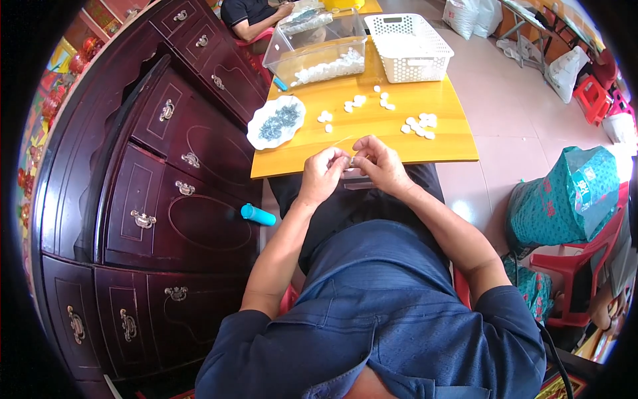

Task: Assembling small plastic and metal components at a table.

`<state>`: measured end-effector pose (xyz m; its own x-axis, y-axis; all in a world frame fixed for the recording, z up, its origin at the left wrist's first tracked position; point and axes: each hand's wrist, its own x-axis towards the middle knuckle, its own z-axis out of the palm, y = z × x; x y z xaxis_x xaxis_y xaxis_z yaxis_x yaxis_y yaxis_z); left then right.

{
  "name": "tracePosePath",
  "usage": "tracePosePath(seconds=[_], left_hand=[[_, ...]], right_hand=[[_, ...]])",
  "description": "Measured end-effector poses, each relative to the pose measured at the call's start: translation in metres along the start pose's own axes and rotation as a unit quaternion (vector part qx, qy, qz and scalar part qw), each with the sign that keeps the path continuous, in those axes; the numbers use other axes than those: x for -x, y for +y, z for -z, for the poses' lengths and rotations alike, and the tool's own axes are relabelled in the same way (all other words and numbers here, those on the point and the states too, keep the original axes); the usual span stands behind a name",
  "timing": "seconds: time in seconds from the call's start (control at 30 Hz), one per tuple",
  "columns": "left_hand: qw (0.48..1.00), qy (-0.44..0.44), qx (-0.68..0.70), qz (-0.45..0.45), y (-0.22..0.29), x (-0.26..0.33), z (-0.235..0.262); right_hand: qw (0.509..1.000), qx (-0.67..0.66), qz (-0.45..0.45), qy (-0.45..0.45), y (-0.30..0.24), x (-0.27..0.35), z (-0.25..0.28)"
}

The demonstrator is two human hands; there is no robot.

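Observation:
Close together at the near edge of the yellow wooden table [442,96], my left hand [320,178] and my right hand [384,169] meet fingertip to fingertip. Both are closed in a pinch on something small and pale, mostly covered by the fingers; its kind I cannot make out. A thin light strand seems to stick up above the fingers. Several small white round pieces [420,125] lie in loose groups beyond my hands. To the left, a white scalloped plate [253,126] carries many small dark grey-blue bits [279,122].
A clear plastic bin [282,54] with white pieces and a white perforated basket [400,70] stand at the table's far side. A dark wooden cabinet [199,149] borders the left, near a turquoise cylinder [258,215]. Another person [251,18] sits beyond; a teal bag [548,199] stands right.

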<state>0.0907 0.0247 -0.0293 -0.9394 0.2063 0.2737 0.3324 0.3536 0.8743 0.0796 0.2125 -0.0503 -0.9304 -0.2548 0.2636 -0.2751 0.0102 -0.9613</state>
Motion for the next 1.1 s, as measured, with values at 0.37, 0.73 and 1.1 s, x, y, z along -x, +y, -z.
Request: tracePosePath(seconds=[0.37, 0.73, 1.1], left_hand=[[1.0, 0.008, 0.024, 0.018, 0.0025, 0.0004, 0.0006], [1.0, 0.002, 0.023, 0.015, 0.0039, 0.0012, 0.0016], [0.998, -0.029, 0.046, 0.039, -0.0011, 0.001, 0.0041]], right_hand=[[1.0, -0.005, 0.009, 0.001, 0.007, -0.0019, -0.0007], [1.0, 0.018, 0.012, -0.007, 0.0018, -0.0013, 0.0009], [0.999, -0.037, -0.019, -0.024, 0.007, -0.0033, 0.0004]])
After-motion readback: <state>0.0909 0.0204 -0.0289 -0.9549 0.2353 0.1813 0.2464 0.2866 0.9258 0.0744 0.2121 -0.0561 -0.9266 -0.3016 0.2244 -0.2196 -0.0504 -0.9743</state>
